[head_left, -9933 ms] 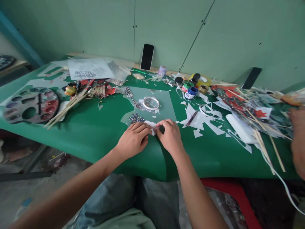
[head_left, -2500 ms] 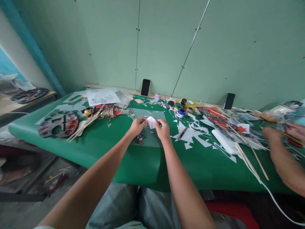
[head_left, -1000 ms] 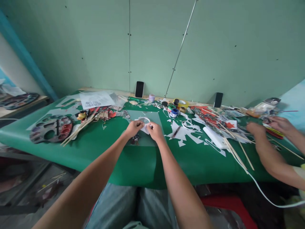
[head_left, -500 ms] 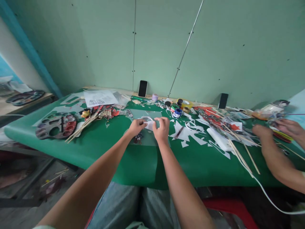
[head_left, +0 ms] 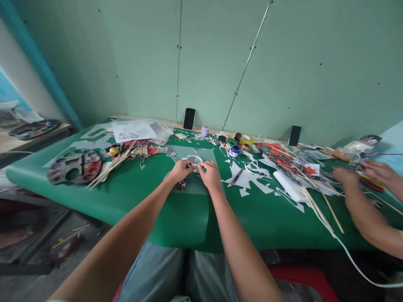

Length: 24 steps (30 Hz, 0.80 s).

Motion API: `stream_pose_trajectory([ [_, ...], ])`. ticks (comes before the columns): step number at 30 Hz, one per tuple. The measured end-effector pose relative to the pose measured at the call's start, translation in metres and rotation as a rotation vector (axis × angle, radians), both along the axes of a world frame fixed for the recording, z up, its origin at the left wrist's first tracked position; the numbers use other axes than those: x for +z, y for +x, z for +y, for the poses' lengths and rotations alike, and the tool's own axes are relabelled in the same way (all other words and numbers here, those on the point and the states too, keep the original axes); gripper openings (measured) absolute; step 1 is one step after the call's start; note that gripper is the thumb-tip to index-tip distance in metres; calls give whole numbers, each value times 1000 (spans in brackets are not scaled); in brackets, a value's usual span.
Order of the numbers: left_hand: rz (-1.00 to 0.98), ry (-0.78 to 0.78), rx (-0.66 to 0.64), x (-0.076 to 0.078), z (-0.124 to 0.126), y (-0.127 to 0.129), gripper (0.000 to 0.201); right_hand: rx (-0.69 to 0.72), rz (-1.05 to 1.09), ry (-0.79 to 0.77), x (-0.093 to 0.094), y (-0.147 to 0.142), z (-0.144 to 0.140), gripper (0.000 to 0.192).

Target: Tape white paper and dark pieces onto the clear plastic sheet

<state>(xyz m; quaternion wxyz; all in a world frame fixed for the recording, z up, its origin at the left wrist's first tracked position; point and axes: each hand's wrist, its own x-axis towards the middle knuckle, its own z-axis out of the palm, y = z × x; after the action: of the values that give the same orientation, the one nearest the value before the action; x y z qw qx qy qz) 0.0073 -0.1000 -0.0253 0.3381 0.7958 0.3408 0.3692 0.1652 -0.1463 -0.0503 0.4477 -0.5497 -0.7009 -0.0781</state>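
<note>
We have both hands out over the middle of the table (head_left: pixel 135 197), meeting above the clear sheet (head_left: pixel 206 154) that lies on the green cover. Our left hand (head_left: pixel 180 170) and right hand (head_left: pixel 210 175) are drawn narrow, fingertips pinched together on a small white scrap (head_left: pixel 194 166) held between them, just off the sheet; a dark speck shows at the pinch, but it is too small to name. Just past the scrap, at 12 o'clock from our hands, lies the tape ring (head_left: pixel 194 159), and at 6 o'clock from the left hand, almost under it, sits a dark patterned cutout (head_left: pixel 182 183). We judge the step in hand to be fine fingertip work on the scrap, peeling or folding it; which of the two we cannot tell. The next move seems to call for a steady two-handed pinch and a small, controlled pull, with the piece kept over the sheet so that it does not drop among the white offcuts (head_left: pixel 248 180) at 3 o'clock. Out at 9 o'clock lie the palette (head_left: pixel 75 166) and a bundle of sticks (head_left: pixel 110 166); at 1 o'clock stand the paint jars (head_left: pixel 233 151); a phone (head_left: pixel 189 118) leans on the wall at 12. At the far right, another person's hands (head_left: pixel 374 172) are busy among red papers, well apart from ours.
</note>
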Motion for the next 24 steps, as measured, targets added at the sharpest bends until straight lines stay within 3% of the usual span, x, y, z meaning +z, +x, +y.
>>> stream_pose_trajectory([
  [24, -18, -11, -3, -2, 1, 0, 28, 20, 58, 34, -3, -1, 1, 29],
])
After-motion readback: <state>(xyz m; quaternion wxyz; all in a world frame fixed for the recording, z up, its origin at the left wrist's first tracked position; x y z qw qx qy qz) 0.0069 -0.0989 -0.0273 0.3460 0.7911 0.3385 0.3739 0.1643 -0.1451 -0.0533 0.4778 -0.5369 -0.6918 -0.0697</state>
